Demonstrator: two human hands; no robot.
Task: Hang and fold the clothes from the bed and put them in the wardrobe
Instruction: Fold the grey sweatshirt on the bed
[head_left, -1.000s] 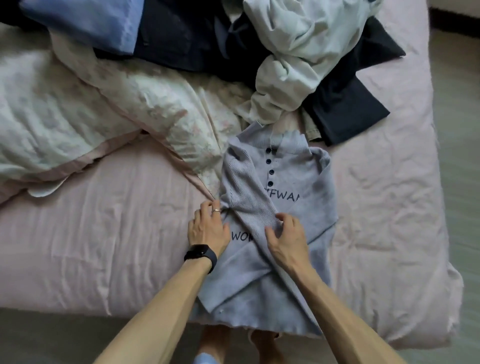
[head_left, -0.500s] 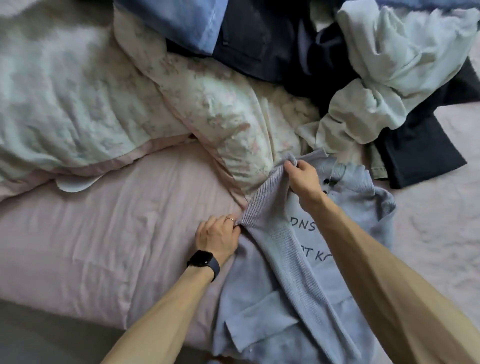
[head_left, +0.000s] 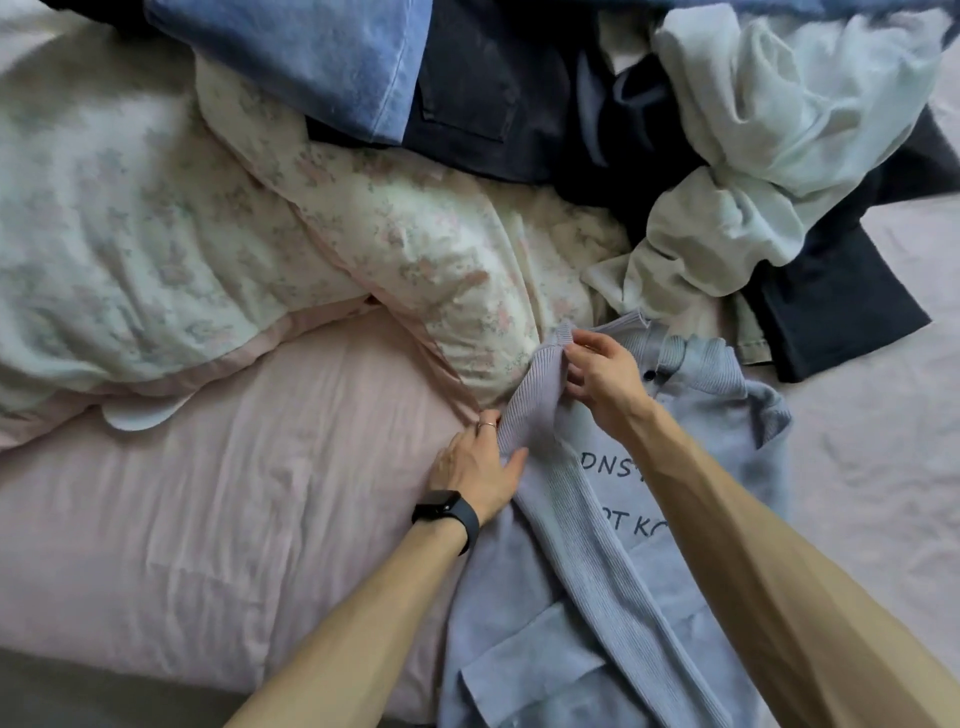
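Pink sheet (head_left: 208, 493) covers the bed, and we're at its near edge; the lilac-grey sweater (head_left: 571, 649) lies face up there, collar toward the clothes pile, hem end toward us, w/ one flap turned in low down; so the task's thing is on the bed, and no wardrobe is in view. Our right hand (head_left: 602, 374) pinches the ribbed sleeve (head_left: 535, 410) at its cuff end, raised just off the chest; prob. to steer it into a neat fold. Our left hand (head_left: 478, 467) lies flat, fingers straight, pressing where the sleeve meets the body's edge; we judge that pins the crease so the pull doesn't drag the whole garment. The hands are near each other, linked only by the sleeve. The knit looks soft & stretchy, so it'll likely slump if let go early. Just beside, the floral duvet (head_left: 363, 249) touches the sweater by the left hand; farther up lie a pale crumpled garment (head_left: 753, 156), dark navy pieces (head_left: 841, 291) & a blue item (head_left: 322, 62); all unfolded, so the job looks early.
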